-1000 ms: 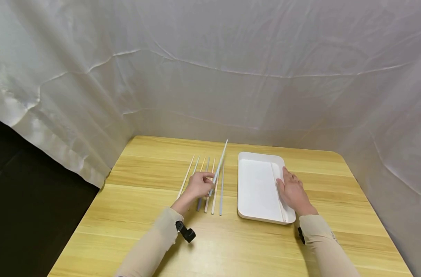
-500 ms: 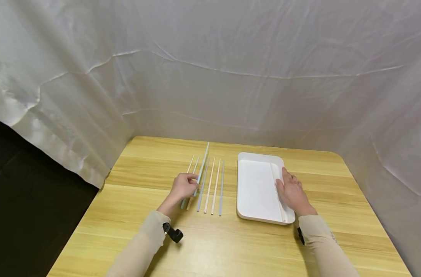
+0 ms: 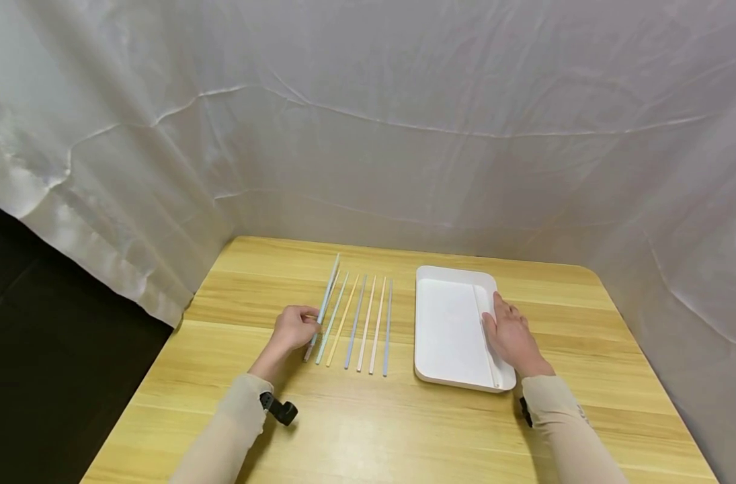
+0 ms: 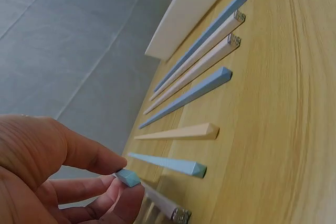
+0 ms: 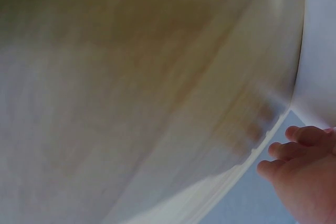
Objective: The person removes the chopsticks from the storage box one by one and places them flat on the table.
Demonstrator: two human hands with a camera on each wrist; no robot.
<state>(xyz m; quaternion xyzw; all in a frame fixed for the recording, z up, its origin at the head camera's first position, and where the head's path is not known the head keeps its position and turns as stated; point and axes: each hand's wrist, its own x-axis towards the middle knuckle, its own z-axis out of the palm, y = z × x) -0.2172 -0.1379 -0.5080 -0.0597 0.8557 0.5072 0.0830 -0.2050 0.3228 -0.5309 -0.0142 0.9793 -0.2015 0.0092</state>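
My left hand [image 3: 295,327] pinches a light teal chopstick [image 3: 327,292] between thumb and fingers, its far end raised. Below it lies a pale chopstick with a patterned silver end [image 4: 180,214], at the left of a row. To its right are a matching teal chopstick [image 4: 173,164], a yellow one [image 4: 181,131], a blue one [image 4: 191,95], two pale pink ones and another blue one [image 3: 388,329]. My right hand [image 3: 513,336] rests over the right wall of a white tray [image 3: 446,329], thumb inside, fingers relaxed outside. One pale chopstick [image 3: 486,343] lies along the tray's right side.
The wood-grain table [image 3: 355,430] reaches back to a pale hanging curtain [image 3: 368,168]. A dark area [image 3: 53,349] lies beyond the table's left side. A black wrist-camera mount [image 3: 279,409] sits on the left sleeve.
My left hand has moved left across the row with the teal chopstick, from over the pale pink ones to the row's left end. My right hand and the tray have stayed put.
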